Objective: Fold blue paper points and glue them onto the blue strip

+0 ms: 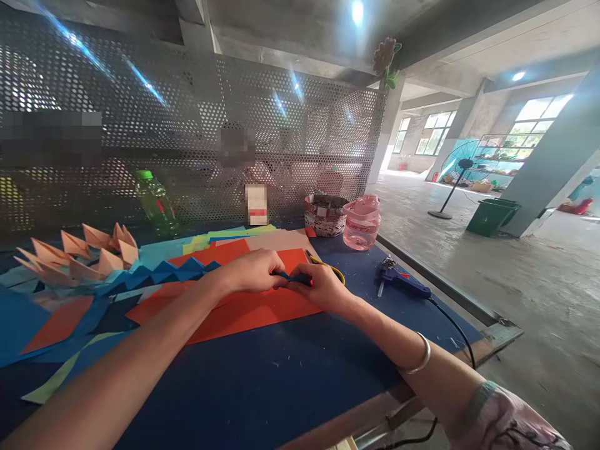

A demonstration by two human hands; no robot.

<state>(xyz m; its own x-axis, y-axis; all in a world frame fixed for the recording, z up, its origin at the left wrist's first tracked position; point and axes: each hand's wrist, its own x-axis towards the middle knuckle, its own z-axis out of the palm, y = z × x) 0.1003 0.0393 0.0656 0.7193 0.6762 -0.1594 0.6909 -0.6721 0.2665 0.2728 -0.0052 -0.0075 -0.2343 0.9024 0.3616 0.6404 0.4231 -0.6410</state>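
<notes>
My left hand (pixel 253 270) and my right hand (pixel 324 285) are close together above the orange-red paper sheets (pixel 248 317). Both pinch a small dark blue piece of folded paper (pixel 300 278), which is largely covered by the fingers. To the left, a blue zigzag-folded paper strip (pixel 159 272) runs behind my left wrist; whether it joins the piece in my fingers is hidden. Beyond it stands a ring of peach folded paper points (pixel 100 262). Yellow-handled scissors (pixel 338 274) lie just behind my right hand, partly covered by it.
A blue glue gun (pixel 405 282) with a black cord lies at the right. Along the back stand a pink jug (pixel 362 226), a round container (pixel 325 215) and a green-capped bottle (pixel 157 203), before a perforated metal screen (pixel 187 125). Coloured paper (pixel 56 328) covers the table's left.
</notes>
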